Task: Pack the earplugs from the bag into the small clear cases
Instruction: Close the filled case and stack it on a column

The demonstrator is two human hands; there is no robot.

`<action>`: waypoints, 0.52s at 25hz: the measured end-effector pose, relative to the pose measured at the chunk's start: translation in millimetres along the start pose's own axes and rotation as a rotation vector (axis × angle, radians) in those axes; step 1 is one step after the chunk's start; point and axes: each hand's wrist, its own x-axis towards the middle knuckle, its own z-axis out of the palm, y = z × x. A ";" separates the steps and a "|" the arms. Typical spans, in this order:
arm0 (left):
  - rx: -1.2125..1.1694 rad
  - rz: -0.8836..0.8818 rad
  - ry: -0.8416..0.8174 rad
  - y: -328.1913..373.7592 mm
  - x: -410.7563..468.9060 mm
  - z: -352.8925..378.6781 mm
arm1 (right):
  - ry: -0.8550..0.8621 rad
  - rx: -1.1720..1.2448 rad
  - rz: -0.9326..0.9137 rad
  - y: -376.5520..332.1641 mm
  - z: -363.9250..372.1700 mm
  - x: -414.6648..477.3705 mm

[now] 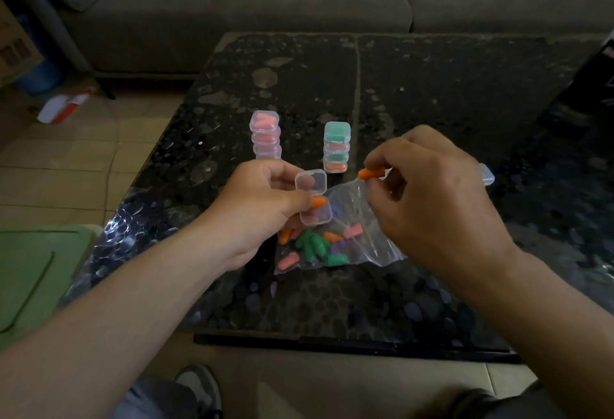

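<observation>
My left hand (262, 206) holds a small clear case (314, 197) with its lid hinged open; an orange earplug (318, 202) lies in the case under my thumb. My right hand (432, 192) pinches another orange earplug (370, 173) just right of the case, above the mouth of the clear plastic bag (362, 219). The bag lies on the table and holds several earplugs (315, 245) in green, orange, pink and purple.
Two stacks of filled clear cases stand behind my hands: a left stack (265, 134) and a right stack (336, 147). Another clear case (486, 174) peeks out behind my right hand. The dark stone table (432, 86) fronts a grey sofa (265, 3).
</observation>
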 end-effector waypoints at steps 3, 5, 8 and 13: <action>-0.039 0.018 -0.030 2.3 -3.6 2.5 | -0.056 0.130 -0.015 -2.3 5.9 -4.8; -0.059 0.043 -0.049 2.7 -5.6 4.2 | -0.123 0.176 -0.004 -4.2 11.5 -6.5; -0.095 0.059 -0.081 3.2 -7.3 5.4 | -0.147 0.181 -0.002 -6.5 16.3 -7.6; -0.135 0.068 -0.104 4.7 -9.9 6.7 | -0.190 0.223 0.023 -7.3 16.5 -8.2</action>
